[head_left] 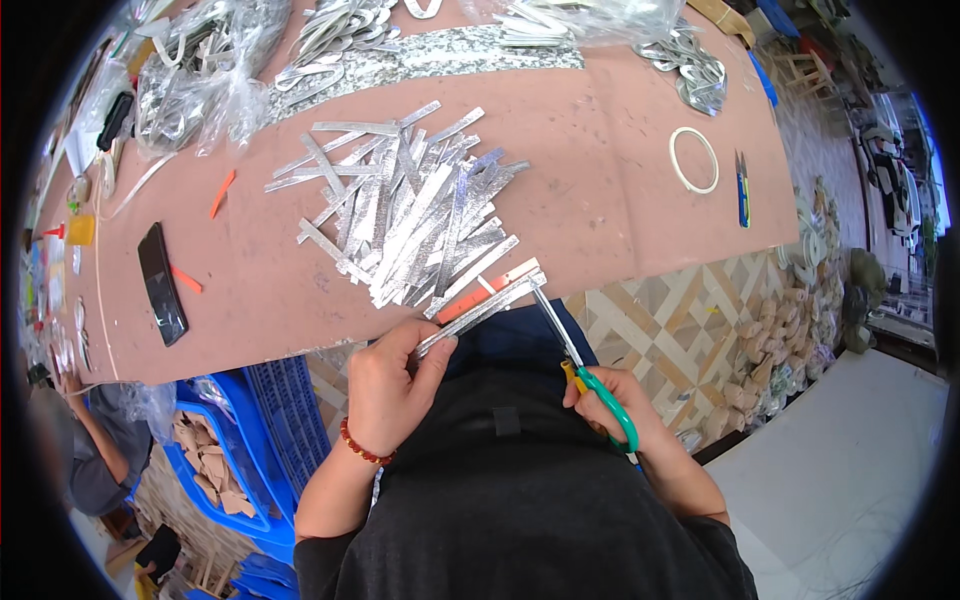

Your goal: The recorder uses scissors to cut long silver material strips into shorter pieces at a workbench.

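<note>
Between the thumb and fingers of my left hand [395, 375] is a silver strip [480, 316], held by its near end and slanting up to the right. My right hand [620, 405] grips a pair of scissors [560, 325] with green and yellow handles. The scissor blades point up and meet the far end of the strip; whether they are parted there is too small to tell. Just behind the strip, at the table edge, lies an orange strip [462, 304] with a pale mark across it. A loose heap of silver strips [420, 205] spreads on the table beyond my hands.
A black phone [162, 285] lies on the brown table [590, 200] at left. Farther right are a cream ring [694, 160] and a slim blue-handled tool [743, 190]. Bagged strips [210, 75] sit at the back. Below left stands a blue crate [220, 450], near another person's arm [100, 435].
</note>
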The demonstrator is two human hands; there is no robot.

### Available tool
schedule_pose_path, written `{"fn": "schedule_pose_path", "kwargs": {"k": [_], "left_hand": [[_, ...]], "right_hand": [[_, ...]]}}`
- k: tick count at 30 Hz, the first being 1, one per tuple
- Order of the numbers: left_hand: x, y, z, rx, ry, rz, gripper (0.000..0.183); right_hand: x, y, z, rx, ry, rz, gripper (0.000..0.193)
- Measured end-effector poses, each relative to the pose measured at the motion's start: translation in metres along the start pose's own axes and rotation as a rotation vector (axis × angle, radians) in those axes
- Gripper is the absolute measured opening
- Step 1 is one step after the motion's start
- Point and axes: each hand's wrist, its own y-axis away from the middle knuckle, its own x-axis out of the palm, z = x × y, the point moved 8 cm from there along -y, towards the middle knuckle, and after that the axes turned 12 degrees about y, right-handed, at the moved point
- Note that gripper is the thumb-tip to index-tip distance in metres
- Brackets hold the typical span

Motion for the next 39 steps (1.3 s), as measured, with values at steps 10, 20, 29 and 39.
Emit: {"fn": "schedule_pose_path", "kwargs": {"k": [10,20,29,39], "left_hand": [[-0.005,0.006,0.004,0.004,0.086,-0.071,0.008],[-0.002,0.008,0.005,0.089,0.078,-0.119,0.007],[-0.004,0.006,0.001,0.137,0.021,-0.125,0.008],[-0.004,0.006,0.001,0.144,-0.015,-0.119,0.009]], "right_hand": [[0.0,0.0,-0.011,0.009,-0.009,-0.014,0.026],[0.001,-0.002,-0.009,-0.046,-0.068,-0.003,0.034],[0.001,-0.002,-0.01,-0.036,-0.051,-0.018,0.04],[0.001,-0.002,-0.008,-0.076,-0.057,-0.022,0.036]]}}
